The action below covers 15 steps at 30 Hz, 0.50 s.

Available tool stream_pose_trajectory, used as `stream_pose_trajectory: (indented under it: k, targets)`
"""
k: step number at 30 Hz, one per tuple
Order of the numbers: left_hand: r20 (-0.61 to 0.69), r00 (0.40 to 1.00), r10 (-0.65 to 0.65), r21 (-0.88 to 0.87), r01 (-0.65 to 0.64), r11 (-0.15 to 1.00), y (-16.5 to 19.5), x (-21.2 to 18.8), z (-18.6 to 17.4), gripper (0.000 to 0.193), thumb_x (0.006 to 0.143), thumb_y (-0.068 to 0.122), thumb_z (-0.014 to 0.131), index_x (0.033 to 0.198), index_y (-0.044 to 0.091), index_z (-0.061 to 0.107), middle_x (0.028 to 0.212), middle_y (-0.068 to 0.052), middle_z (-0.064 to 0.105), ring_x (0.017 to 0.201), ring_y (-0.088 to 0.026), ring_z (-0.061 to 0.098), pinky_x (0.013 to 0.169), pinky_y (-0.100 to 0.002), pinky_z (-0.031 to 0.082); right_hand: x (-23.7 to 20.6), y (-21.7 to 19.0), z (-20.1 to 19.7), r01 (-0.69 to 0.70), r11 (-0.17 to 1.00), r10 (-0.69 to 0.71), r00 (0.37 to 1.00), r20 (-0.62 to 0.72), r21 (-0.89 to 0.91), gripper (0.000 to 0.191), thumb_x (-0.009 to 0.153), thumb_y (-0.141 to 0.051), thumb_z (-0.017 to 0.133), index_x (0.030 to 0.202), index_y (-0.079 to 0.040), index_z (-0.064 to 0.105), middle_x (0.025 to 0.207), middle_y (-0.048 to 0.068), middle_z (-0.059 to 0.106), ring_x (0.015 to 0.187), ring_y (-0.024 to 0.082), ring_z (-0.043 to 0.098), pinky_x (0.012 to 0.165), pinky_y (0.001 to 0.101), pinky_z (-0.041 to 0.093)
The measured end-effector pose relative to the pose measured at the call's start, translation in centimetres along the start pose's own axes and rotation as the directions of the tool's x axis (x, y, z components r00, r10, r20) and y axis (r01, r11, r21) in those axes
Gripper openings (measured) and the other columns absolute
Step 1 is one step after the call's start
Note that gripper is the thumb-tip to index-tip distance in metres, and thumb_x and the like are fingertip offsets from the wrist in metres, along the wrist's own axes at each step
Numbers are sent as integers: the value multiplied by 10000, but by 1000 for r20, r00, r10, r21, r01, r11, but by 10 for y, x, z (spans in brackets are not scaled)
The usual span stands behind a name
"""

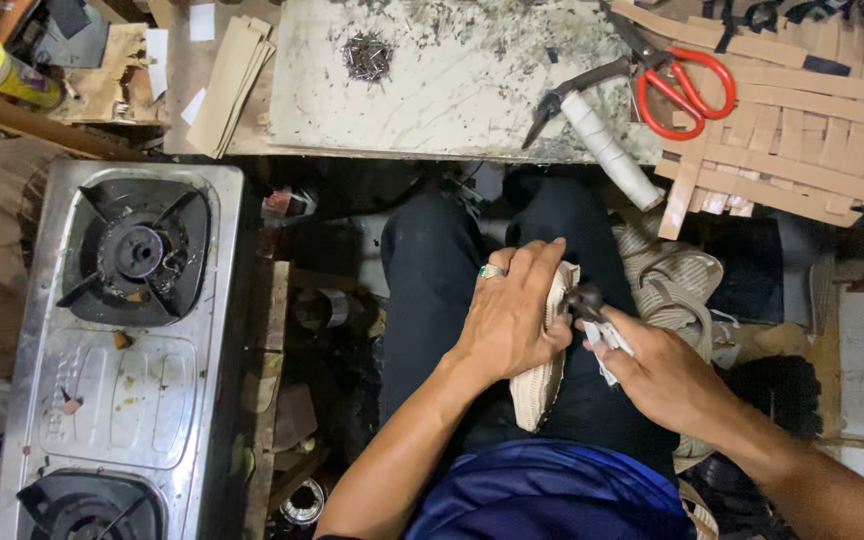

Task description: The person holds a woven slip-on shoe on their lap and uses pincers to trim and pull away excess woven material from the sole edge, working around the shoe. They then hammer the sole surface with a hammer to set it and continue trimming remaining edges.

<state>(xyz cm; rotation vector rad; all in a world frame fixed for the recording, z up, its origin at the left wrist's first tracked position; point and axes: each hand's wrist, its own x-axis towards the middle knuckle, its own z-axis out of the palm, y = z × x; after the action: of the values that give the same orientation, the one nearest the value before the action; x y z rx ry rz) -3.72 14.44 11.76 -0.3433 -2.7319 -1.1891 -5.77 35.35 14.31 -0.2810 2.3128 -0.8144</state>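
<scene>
On lap, woven shoe [542, 375] (cream)

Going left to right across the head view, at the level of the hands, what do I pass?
Steel two-burner gas stove → left hand wearing a green-stoned ring → pale woven shoe sole under that hand → dark metal tool head → right hand gripping that tool.

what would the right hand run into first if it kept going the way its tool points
The right hand aims its dark-headed tool up and left, so it would likely meet the woven shoe held by the left hand; depth is unclear.
</scene>
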Motion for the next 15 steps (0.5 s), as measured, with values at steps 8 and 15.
stream_pose_trajectory:
  k: [8, 15]
  targets:
    - [99, 991, -93, 84, 85, 993, 2, 6, 3, 869, 711, 179, 737, 1492, 0, 402, 1386, -206, 516, 1187, -446, 521, 924, -550, 462, -14, -12, -6, 347, 816, -449, 885, -127, -463, 635, 814, -46, 657, 1436, -19, 534, 930, 139, 607, 703, 307, 690, 613, 424, 570]
    - [118, 992, 54, -199, -30, 980, -32, -4, 2, 757, 778, 174, 697, 1482, 23, 466, 1395, -210, 520, 1287, -427, 495, 1114, -490, 410, 5, 18, 30, 376, 791, -545, 792, -276, -483, 632, 785, -64, 695, 1398, -14, 550, 875, 154, 567, 657, 356, 658, 578, 449, 559]
